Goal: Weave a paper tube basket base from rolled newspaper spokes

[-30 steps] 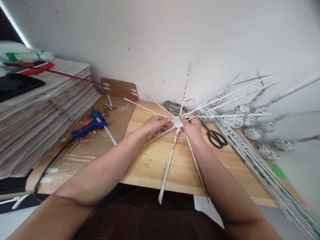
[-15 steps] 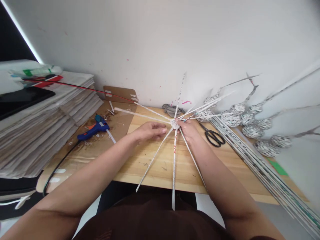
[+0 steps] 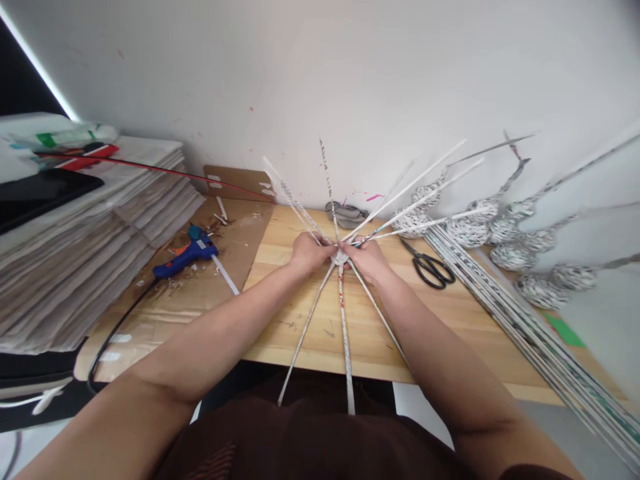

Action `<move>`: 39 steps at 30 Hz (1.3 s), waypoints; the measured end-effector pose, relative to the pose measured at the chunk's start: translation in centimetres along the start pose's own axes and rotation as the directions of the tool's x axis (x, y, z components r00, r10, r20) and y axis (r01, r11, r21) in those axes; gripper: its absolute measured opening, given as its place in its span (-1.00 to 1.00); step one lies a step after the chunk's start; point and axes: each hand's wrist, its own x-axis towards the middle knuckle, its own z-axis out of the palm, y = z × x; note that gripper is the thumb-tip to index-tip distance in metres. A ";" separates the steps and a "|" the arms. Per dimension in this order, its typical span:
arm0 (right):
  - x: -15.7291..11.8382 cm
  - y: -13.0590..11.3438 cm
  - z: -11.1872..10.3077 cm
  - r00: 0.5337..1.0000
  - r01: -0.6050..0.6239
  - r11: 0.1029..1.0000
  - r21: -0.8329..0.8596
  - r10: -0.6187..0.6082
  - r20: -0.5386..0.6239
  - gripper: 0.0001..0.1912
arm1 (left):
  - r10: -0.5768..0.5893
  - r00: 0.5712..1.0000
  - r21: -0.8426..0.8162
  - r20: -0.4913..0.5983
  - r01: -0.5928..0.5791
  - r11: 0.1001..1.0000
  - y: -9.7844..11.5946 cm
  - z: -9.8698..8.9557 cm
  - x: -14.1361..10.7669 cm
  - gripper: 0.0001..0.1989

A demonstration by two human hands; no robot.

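A star of rolled newspaper sticks (image 3: 343,313) spreads out from a small woven centre (image 3: 341,256) above the wooden table. Several sticks point toward my body, and others fan up toward the wall. My left hand (image 3: 314,252) is closed at the left side of the centre, its thumb and fingers pinching the paper sticks there. On the right side, my right hand (image 3: 369,259) grips the centre and the stick bases, thumb on top. The undersides of both hands and some fingertips are hidden.
Black-handled scissors (image 3: 433,270) lie right of my right hand, beside a long bundle of paper sticks (image 3: 505,320). Woven paper balls (image 3: 513,255) line the wall. At left are a blue glue gun (image 3: 187,253), cardboard (image 3: 235,267) and a newspaper stack (image 3: 100,253).
My left hand has moved right and up, from open beside the centre to pinching its sticks. The left-pointing sticks have swung upward toward the wall. My right hand keeps its hold.
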 end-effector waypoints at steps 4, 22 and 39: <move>0.0 0.2 0.1 1.000 0.018 1.000 0.006 -0.018 -0.019 -0.80 | -0.063 0.988 -0.195 0.142 0.090 0.977 0.4 -0.3 0.3 -0.83; -0.3 -0.1 0.4 1.000 -0.010 0.999 -0.050 0.009 -0.022 -0.87 | -0.096 0.990 -0.281 0.106 0.122 0.952 0.3 -0.4 -0.4 -0.66; 0.4 1.3 -0.1 0.999 0.038 0.998 -0.042 -0.039 -0.010 -0.81 | 0.019 0.992 -0.265 0.127 0.016 0.964 0.1 -0.1 -0.6 -0.72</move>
